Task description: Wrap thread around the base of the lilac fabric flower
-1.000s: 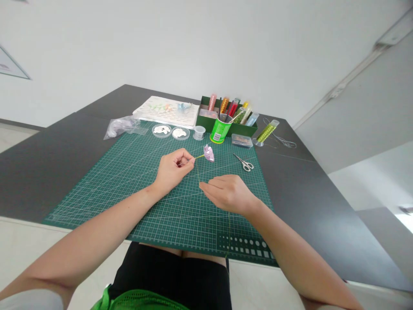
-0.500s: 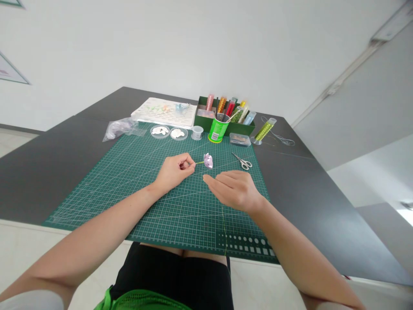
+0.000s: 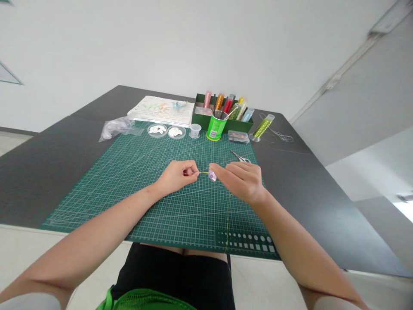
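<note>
Between thumb and fingertips, my left hand pinches the thin yellow-green stem of a small pale-purple artificial flower. The flower head points right, above the green cutting mat. My right hand is closed, its fingers curled in. Its fingertips reach the flower head and cover part of it; whether they press on the petals I cannot tell. A thin yellow-green thread hangs from beneath my right hand down past the mat's front edge. Small scissors lie just behind that hand, which partly hides them.
The cutting mat covers the middle of a dark table. Along its back stand two shallow dishes of white pieces, a small spool, a green can of tools, a clear box, a thread-filled green box and a green thread cone.
My right hand has come up to the flower head, and the gap between them has closed. The flower has turned and sits slightly lower in view. My left hand keeps its pinch.
</note>
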`<state>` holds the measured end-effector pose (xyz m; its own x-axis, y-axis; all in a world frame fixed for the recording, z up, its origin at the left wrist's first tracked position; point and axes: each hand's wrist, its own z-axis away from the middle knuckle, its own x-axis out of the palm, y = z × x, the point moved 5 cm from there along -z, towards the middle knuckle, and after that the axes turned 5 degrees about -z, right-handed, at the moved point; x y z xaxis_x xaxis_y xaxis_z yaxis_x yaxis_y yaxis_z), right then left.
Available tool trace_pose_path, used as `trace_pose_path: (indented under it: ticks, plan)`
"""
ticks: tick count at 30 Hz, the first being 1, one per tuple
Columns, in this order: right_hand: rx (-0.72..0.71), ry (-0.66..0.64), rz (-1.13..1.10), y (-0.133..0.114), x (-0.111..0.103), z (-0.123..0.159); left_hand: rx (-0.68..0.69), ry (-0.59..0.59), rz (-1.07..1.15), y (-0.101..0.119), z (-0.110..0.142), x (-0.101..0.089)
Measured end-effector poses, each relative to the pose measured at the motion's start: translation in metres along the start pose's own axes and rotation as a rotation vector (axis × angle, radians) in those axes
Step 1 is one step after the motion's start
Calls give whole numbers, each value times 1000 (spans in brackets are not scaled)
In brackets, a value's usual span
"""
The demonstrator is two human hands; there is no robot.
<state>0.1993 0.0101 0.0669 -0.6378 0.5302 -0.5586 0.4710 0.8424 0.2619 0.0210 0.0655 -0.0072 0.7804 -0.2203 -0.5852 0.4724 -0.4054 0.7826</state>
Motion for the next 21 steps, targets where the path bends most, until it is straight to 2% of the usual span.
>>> trace_pose_path:
  ticks: [11,15,18,21]
  plan:
    - [46,29,-16,12,4,7,-9,-82,49,1,4,7]
    - [102,19,-112,9,2,2,-56,2,47,-2,0,2]
    - [153,-69,-229,2,5,-3,-95,95,53,-6,-3,-6]
    - [172,-238,-358,-5,13,-2,-140,142,93,-10,-5,-11]
